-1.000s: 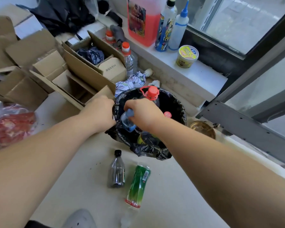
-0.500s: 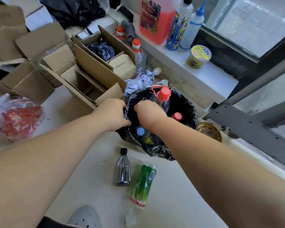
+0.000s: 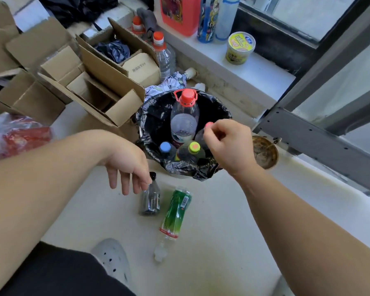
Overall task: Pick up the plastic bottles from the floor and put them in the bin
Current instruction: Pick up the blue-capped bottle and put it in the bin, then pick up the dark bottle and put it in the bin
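A bin (image 3: 150,124) lined with a black bag stands on the floor and holds several bottles: a tall clear one with a red cap (image 3: 184,116), a blue-capped one (image 3: 165,147) and a yellow-green-capped one (image 3: 193,148). Two bottles lie on the floor in front of it: a small dark bottle (image 3: 150,198) and a green-labelled bottle (image 3: 175,212). My left hand (image 3: 126,165) hangs open, fingertips just above the dark bottle's cap. My right hand (image 3: 229,144) hovers over the bin's right rim, fingers loosely curled, holding nothing.
Open cardboard boxes (image 3: 90,82) crowd the floor to the left of the bin. A red bag (image 3: 15,135) lies far left. A brown bowl (image 3: 265,152) sits right of the bin under the window ledge (image 3: 254,69). My grey shoe (image 3: 113,259) is near the green-labelled bottle.
Both hands have left the bin's rim. My left hand dropped toward the dark bottle and opened; my right hand let the blue-capped bottle into the bin and moved right.
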